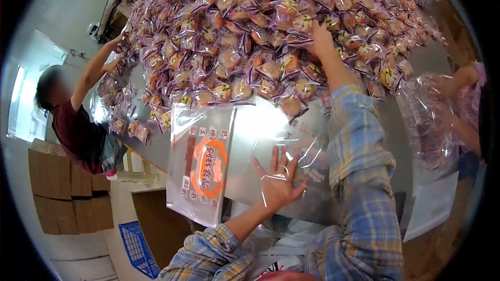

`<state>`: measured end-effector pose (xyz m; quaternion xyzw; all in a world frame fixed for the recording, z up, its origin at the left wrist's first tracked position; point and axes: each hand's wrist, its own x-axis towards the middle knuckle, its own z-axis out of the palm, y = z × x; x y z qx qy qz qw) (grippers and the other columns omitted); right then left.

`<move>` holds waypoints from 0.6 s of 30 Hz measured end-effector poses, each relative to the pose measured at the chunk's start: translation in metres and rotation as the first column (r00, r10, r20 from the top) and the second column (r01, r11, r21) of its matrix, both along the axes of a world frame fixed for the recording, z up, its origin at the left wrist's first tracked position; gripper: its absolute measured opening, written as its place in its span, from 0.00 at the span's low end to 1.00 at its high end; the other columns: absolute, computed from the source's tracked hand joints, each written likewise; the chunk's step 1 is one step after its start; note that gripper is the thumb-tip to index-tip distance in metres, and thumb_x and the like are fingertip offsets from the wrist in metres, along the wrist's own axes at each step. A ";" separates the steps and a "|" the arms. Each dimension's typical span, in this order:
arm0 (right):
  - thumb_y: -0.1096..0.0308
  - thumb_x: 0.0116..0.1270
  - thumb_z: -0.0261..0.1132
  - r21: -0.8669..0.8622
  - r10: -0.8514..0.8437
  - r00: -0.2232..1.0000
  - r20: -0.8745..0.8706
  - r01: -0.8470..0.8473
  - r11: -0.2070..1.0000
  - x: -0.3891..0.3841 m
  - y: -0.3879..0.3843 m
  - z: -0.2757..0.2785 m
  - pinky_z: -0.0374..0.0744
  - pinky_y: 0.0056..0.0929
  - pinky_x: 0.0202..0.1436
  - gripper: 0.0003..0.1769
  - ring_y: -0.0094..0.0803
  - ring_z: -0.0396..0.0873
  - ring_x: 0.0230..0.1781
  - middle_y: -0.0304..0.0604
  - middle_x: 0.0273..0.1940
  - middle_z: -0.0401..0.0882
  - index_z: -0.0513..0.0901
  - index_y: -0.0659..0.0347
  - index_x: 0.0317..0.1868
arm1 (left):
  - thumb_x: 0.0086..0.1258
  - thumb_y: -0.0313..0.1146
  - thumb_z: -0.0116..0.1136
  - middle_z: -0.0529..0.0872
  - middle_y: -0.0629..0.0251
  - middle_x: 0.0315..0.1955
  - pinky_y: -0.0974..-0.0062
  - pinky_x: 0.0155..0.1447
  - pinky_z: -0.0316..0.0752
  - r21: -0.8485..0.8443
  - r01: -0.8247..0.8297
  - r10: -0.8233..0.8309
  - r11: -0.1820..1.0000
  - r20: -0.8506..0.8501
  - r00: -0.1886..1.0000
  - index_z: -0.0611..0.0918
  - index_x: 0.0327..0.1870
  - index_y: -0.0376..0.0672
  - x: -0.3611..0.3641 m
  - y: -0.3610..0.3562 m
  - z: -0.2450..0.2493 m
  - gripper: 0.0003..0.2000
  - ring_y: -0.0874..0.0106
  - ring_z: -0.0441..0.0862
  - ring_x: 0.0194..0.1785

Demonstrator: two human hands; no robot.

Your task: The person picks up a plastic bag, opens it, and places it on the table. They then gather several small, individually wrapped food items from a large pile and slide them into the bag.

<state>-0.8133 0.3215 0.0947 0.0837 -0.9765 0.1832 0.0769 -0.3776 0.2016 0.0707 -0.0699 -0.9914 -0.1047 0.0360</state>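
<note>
My left hand [278, 184] is open with its fingers spread, at a clear plastic bag [312, 164] whose shiny film overlaps the fingers. My right hand [320, 41] reaches far into a big heap of individually wrapped pastries [224, 57]. Its fingers are closed at the edge of one wrapped pastry [302, 23], in purple-edged clear film with a green and red print. Left of my left hand lies a stack of flat printed bags [182, 177], with red lettering and an orange oval.
A metal table [255, 125] bears the heap. At the left, a person in a dark red shirt [78, 132] reaches into it. Another person's hands [442, 88] handle clear bags [427, 119] at the right. Cardboard boxes [57, 177] and a blue crate [136, 247] stand lower left.
</note>
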 end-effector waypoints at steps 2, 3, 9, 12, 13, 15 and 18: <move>0.57 0.58 0.82 0.156 0.134 0.988 -0.076 -0.121 0.980 -0.018 0.006 -0.006 0.86 0.48 0.63 0.52 0.63 0.79 0.63 0.57 0.65 0.73 0.64 0.55 0.79 | 0.69 0.62 0.58 0.64 0.47 0.81 0.12 0.70 0.41 -0.002 -0.009 0.009 1.000 0.013 1.000 0.74 0.76 0.46 0.000 0.001 0.001 0.40 0.46 0.55 0.85; 0.58 0.60 0.80 0.117 0.098 0.991 -0.095 -0.087 0.989 -0.012 0.002 0.007 0.85 0.50 0.62 0.51 0.63 0.79 0.63 0.57 0.65 0.75 0.63 0.51 0.80 | 0.69 0.63 0.58 0.63 0.48 0.82 0.12 0.70 0.40 -0.004 -0.015 0.015 1.000 0.017 1.000 0.74 0.76 0.46 0.000 0.000 0.000 0.39 0.46 0.55 0.85; 0.53 0.58 0.79 -0.178 0.053 0.896 -0.441 -0.145 0.973 -0.014 0.016 0.099 0.82 0.56 0.57 0.50 0.59 0.86 0.53 0.57 0.49 0.87 0.65 0.33 0.79 | 0.70 0.62 0.55 0.66 0.47 0.80 0.11 0.70 0.33 0.052 -0.031 0.033 0.998 -0.045 0.998 0.76 0.74 0.45 0.001 -0.001 -0.013 0.37 0.47 0.54 0.85; 0.55 0.57 0.78 -0.068 0.197 0.871 -0.450 -0.253 0.965 0.008 0.018 0.125 0.82 0.55 0.58 0.48 0.62 0.83 0.56 0.59 0.55 0.83 0.66 0.36 0.78 | 0.70 0.61 0.55 0.67 0.47 0.79 0.11 0.70 0.34 0.062 -0.037 0.041 0.997 -0.069 0.997 0.75 0.75 0.45 0.000 -0.001 -0.011 0.37 0.47 0.56 0.85; 0.55 0.57 0.78 0.060 0.256 0.869 -0.424 -0.255 0.965 0.016 0.014 0.123 0.82 0.55 0.58 0.48 0.62 0.82 0.57 0.59 0.56 0.82 0.67 0.37 0.78 | 0.70 0.60 0.56 0.68 0.47 0.79 0.11 0.70 0.35 0.072 -0.036 0.041 0.997 -0.070 0.997 0.75 0.75 0.45 0.000 -0.001 -0.010 0.37 0.47 0.57 0.84; 0.55 0.57 0.77 0.244 0.361 0.891 -0.274 -0.299 0.922 0.049 0.004 0.118 0.82 0.54 0.61 0.47 0.63 0.78 0.60 0.59 0.61 0.75 0.67 0.39 0.78 | 0.70 0.60 0.56 0.68 0.47 0.79 0.12 0.71 0.35 0.089 -0.039 0.045 0.995 -0.066 0.997 0.74 0.76 0.45 0.000 -0.001 -0.008 0.38 0.47 0.57 0.84; 0.63 0.57 0.77 0.266 0.434 0.896 -0.090 -0.399 0.878 0.127 -0.005 0.085 0.75 0.65 0.72 0.52 0.64 0.64 0.75 0.56 0.76 0.63 0.61 0.45 0.82 | 0.69 0.59 0.58 0.67 0.49 0.79 0.12 0.72 0.34 0.102 -0.033 0.040 0.994 -0.066 0.997 0.73 0.77 0.46 0.002 -0.002 -0.011 0.39 0.48 0.58 0.84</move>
